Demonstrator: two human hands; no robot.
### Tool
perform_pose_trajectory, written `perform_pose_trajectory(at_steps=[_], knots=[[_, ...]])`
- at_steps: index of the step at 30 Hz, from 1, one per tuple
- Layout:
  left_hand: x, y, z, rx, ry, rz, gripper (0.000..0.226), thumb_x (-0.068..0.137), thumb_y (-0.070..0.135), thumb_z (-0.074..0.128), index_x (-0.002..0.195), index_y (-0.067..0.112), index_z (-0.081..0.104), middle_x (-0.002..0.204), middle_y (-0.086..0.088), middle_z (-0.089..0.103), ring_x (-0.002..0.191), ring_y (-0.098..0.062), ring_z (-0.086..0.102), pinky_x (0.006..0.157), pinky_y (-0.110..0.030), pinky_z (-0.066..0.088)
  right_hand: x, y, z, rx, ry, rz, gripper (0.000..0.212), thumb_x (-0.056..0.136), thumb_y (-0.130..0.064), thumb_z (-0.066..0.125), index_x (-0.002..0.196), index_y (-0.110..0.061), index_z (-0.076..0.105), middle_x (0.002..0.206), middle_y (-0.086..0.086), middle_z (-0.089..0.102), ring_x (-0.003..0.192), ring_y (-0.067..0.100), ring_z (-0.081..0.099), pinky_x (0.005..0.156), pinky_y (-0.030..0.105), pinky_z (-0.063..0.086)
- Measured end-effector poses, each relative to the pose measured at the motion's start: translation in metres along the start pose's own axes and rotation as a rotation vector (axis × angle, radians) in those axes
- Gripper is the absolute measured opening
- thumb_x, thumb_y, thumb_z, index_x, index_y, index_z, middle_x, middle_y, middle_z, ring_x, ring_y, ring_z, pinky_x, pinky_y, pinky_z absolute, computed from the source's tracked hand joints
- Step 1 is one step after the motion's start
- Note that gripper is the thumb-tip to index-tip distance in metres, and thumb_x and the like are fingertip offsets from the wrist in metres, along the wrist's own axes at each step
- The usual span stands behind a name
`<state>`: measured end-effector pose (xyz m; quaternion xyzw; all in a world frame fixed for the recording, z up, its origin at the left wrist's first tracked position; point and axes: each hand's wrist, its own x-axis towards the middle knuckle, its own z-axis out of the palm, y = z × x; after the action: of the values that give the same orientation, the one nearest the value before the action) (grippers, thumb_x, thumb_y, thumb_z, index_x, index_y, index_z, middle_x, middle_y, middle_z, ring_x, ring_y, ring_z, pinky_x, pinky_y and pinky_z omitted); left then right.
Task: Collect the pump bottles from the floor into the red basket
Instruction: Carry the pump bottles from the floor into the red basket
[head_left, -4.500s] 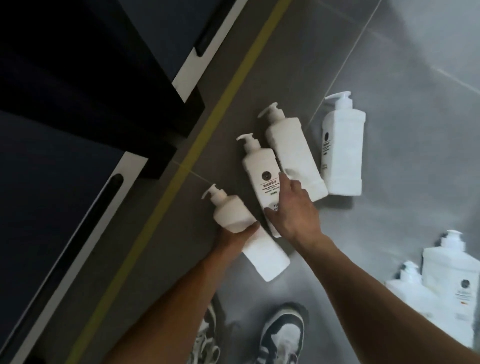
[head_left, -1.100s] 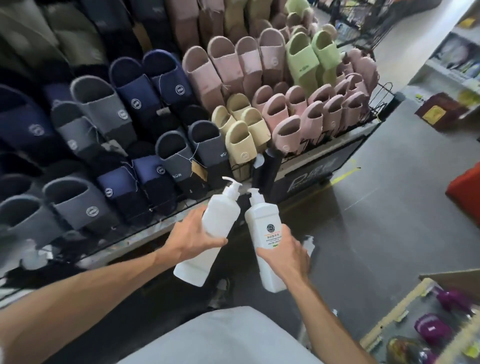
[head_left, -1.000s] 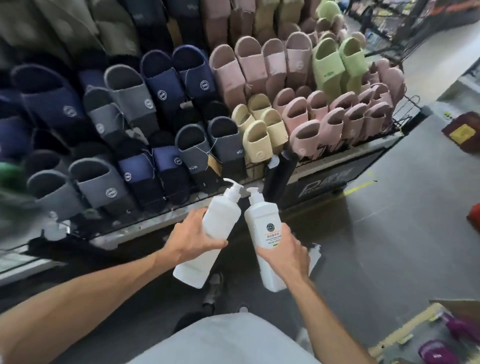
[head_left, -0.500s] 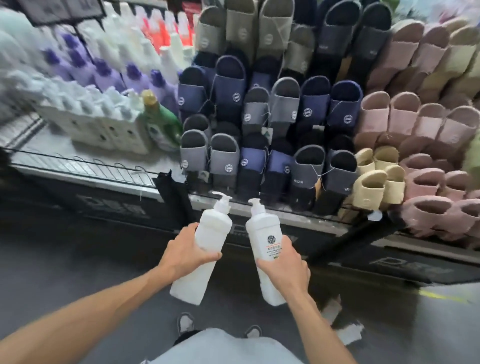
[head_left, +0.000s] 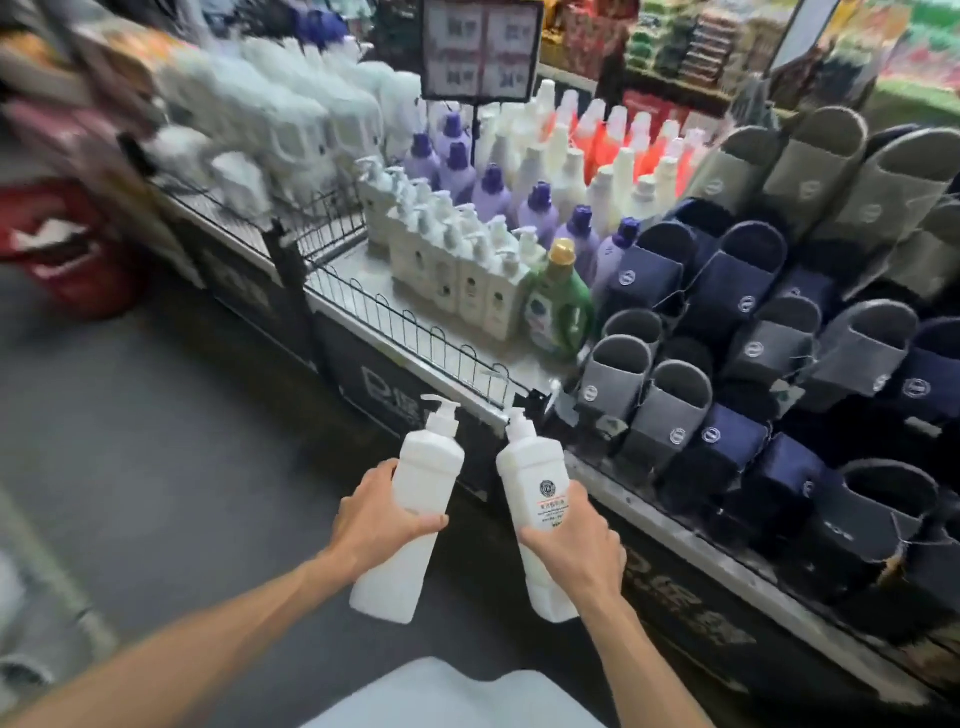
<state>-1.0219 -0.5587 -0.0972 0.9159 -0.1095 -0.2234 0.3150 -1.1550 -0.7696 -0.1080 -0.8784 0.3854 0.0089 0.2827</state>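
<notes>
My left hand (head_left: 379, 522) grips a plain white pump bottle (head_left: 415, 499) around its middle, held upright and leaning slightly right. My right hand (head_left: 574, 548) grips a second white pump bottle (head_left: 535, 478) with a round logo and label facing me. Both bottles are at chest height in front of me, side by side with a small gap between them. The red basket (head_left: 62, 244) stands blurred on the floor at the far left, well away from both hands.
A low display shelf (head_left: 415, 353) with a wire rail runs diagonally ahead, holding rows of white pump bottles (head_left: 457, 265), purple and orange bottles and a green bottle (head_left: 558, 306). Grey and navy slippers (head_left: 753, 332) fill the right. Grey floor (head_left: 156, 441) lies to the left.
The view has swung left along the shelf: the slippers moved to the right, the shelf bottles came to the middle, and the red basket has come into sight at the left. Both hands still hold their bottles.
</notes>
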Motion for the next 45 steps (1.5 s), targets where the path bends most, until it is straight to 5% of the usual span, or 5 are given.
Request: perform_pose_trajectory(at_steps=[7,12,23,32,45], knots=[[0.026,-0.059,-0.061,-0.083,0.177,-0.161,0.079,0.062,0.055,0.085,0.127,0.03,0.046,0.115,0.007,0.056,0.093,-0.015,0.053,0.075,-0.032,0.042,0.04,-0.094,0.039,-0.08,-0.109,-0.178,0.055,0.064,-0.056,0.069,0.099,-0.032,0.034,0.08,-0.016,0.053,0.075,0.019,0.06,0.067,0.035,0.046],[0.051,-0.096,-0.096,-0.112,0.251,-0.3,0.08,0.049,0.072,0.074,0.118,0.038,0.05,0.111,0.013,0.06,0.095,-0.021,0.063,0.081,-0.039,0.054,0.07,-0.156,0.074,-0.112,-0.188,-0.273,0.055,0.063,-0.054,0.07,0.101,-0.031,0.037,0.082,-0.014,0.056,0.072,0.016,0.06,0.068,0.036,0.05],[0.109,-0.163,-0.182,-0.186,0.401,-0.55,0.079,0.048,0.071,0.076,0.114,0.036,0.049,0.109,0.011,0.064,0.094,-0.023,0.065,0.082,-0.04,0.055,0.151,-0.294,0.16,-0.154,-0.392,-0.494,0.059,0.062,-0.057,0.072,0.099,-0.036,0.032,0.081,-0.018,0.051,0.076,0.015,0.062,0.073,0.043,0.058],[0.152,-0.225,-0.245,-0.335,0.55,-0.694,0.08,0.042,0.073,0.076,0.108,0.031,0.056,0.099,0.011,0.068,0.086,-0.019,0.067,0.077,-0.04,0.058,0.192,-0.414,0.216,-0.208,-0.483,-0.62,0.051,0.068,-0.05,0.071,0.1,-0.032,0.036,0.09,-0.011,0.06,0.078,0.022,0.063,0.072,0.036,0.05],[0.216,-0.358,-0.336,-0.412,0.49,-0.722,0.08,0.043,0.075,0.078,0.107,0.031,0.055,0.097,0.014,0.067,0.083,-0.014,0.067,0.074,-0.038,0.059,0.19,-0.577,0.325,-0.284,-0.53,-0.634,0.049,0.068,-0.05,0.071,0.099,-0.031,0.038,0.084,-0.014,0.058,0.075,0.02,0.062,0.073,0.037,0.051]])
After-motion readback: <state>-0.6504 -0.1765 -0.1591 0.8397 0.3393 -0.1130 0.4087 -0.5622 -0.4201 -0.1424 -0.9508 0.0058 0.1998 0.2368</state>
